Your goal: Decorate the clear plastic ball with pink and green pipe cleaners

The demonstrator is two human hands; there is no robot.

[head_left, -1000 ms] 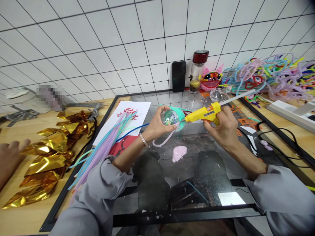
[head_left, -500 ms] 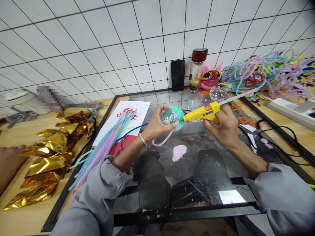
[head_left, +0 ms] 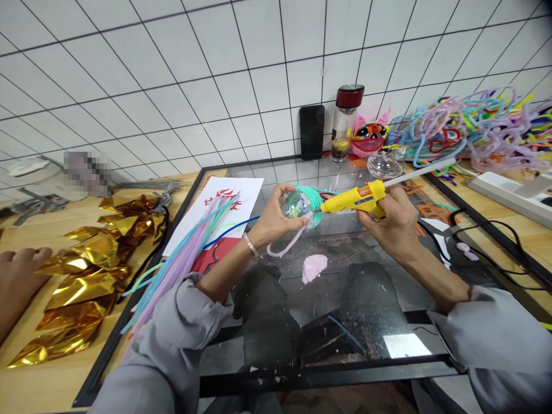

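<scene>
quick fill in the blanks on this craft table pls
1. The right hand aims a ____ hot glue gun at the clear ball in the left hand.
2. The black phone leans against the tiled wall, next to a glass bottle with a ____ lid.
3. Another person's hand lies beside the crumpled ____ foil.

Missing words: yellow; red; gold
</scene>
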